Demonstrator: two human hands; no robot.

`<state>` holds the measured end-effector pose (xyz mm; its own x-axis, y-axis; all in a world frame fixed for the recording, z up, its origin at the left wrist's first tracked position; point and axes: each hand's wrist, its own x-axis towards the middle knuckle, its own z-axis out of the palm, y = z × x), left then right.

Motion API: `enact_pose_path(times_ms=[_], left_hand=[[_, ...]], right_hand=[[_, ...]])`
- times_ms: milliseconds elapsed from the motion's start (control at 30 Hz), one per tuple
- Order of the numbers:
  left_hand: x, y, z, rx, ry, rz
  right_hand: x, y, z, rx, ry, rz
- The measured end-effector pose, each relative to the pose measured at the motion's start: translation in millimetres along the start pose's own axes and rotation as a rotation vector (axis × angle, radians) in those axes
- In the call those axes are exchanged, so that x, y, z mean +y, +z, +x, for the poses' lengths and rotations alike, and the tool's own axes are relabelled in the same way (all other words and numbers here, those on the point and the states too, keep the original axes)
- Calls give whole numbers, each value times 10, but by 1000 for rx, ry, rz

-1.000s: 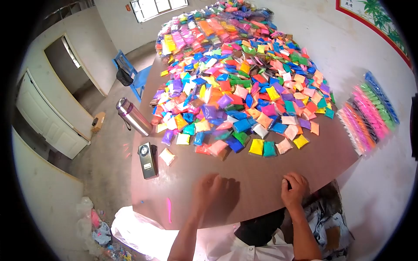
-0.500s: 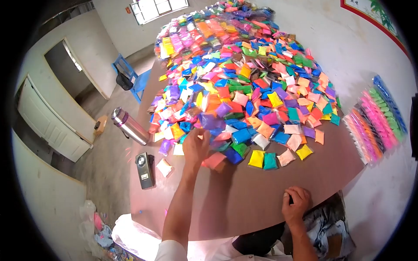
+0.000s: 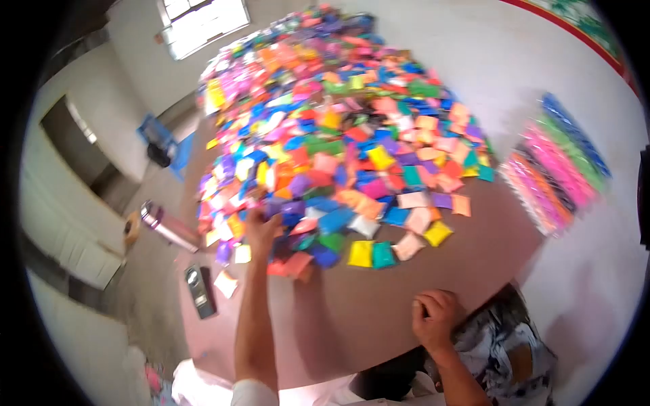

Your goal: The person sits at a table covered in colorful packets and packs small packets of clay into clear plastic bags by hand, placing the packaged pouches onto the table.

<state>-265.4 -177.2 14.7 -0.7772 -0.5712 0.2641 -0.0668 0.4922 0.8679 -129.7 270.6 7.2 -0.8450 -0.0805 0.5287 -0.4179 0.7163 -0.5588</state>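
My left hand (image 3: 261, 233) is at the near edge of a big heap of small coloured packets (image 3: 325, 162), its thumb and fingers among them. Motion blur hides whether it grips a packet. Just right of it lie purple packets (image 3: 291, 213), and a red packet (image 3: 296, 264) sits slightly nearer to me. My right hand (image 3: 435, 317) rests near the table's front edge, fingers curled in and nothing visible in them. Between the hands, a yellow packet (image 3: 361, 254) and a teal packet (image 3: 383, 255) lie side by side at the heap's front.
A steel flask (image 3: 169, 227), a dark handheld device (image 3: 200, 291) and a pale packet (image 3: 225, 284) are along the left of the brown table (image 3: 365, 304). Bundles of coloured strips (image 3: 558, 169) are at the right by the wall. A blue chair (image 3: 169, 149) stands beyond the left edge.
The whole view has swung, so the table and heap appear farther left, and the picture is more blurred. My left hand stays at the heap's near edge; my right hand remains curled on the table.
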Motion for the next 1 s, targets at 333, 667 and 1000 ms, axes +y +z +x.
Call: enact_pose_path(times_ms=[333,667,1000], left_hand=[[604,-281,-2027,-320,-29,-465],[867,-20,-3169,-386,-201,-409],[1081,-163,-3175,-456,-250,-308]], right_hand=[[3,-189,11,91,-72,7],[-725,257,-210,-331,177,755],[-732,402,-273,-419,280,780]])
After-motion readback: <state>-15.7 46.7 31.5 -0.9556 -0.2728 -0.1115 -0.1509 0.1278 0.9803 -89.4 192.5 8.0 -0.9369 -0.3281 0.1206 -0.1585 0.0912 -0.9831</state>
